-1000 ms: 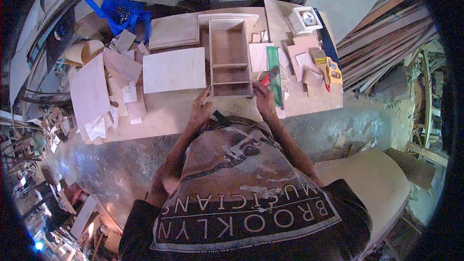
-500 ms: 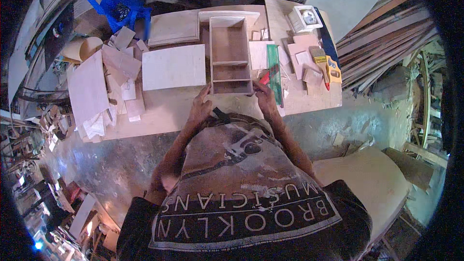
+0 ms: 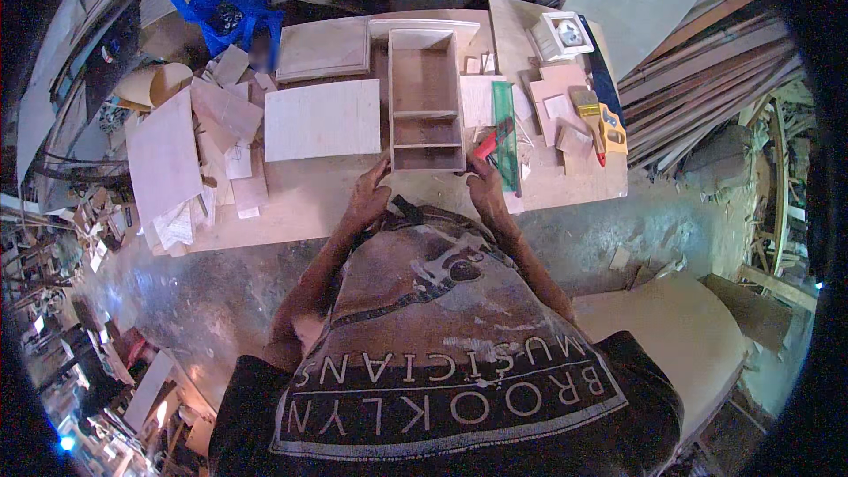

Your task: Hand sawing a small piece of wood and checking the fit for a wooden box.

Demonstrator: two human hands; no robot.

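A narrow wooden box [image 3: 424, 113] lies on the workbench before me, its open side up. Two dividers split it into one long far compartment and two smaller near ones. My left hand [image 3: 369, 198] is at its near left corner, index finger stretched along the side and the other fingers curled. At the near right corner, my right hand [image 3: 487, 191] has its fingers bent against the box. The box sits between both hands. Close to the right fingertips lies a red-handled tool [image 3: 491, 142], partly over a green translucent ruler [image 3: 504, 124].
A pale flat panel [image 3: 322, 121] and a framed panel [image 3: 323, 47] lie left of the box. Wood offcuts [image 3: 231, 110] pile farther left, near a blue plastic bag [image 3: 225, 22]. Rightward are a paintbrush [image 3: 585, 102], a yellow-handled saw [image 3: 611, 129] and a small white-framed box [image 3: 562, 35].
The whole view has shifted slightly, so the bench and its things appear a little farther right. Both hands stay at the box's near corners.
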